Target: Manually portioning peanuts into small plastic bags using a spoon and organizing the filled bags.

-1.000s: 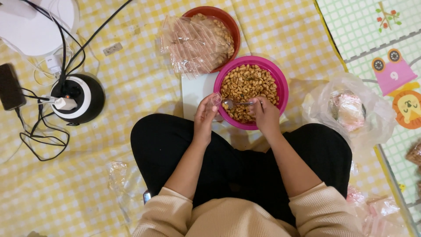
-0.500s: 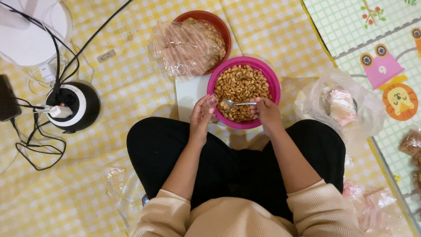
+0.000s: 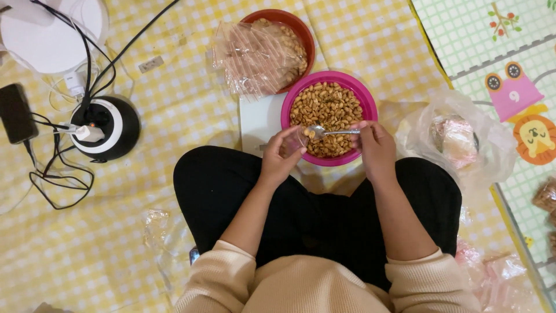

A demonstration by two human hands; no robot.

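Spoon point(image 3: 333, 132) lying crosswise, bowl end toward left hand point(image 3: 280, 157), right hand point(image 3: 375, 146) gripping

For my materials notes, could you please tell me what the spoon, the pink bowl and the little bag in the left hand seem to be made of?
The spoon looks like polished metal: silvery, with a bright glint. The pink bowl is probably plastic: uniform saturated colour, smooth, faintly glossy rim. The little bag seems thin clear plastic film: see-through and crinkled, though partly hidden by the left hand.
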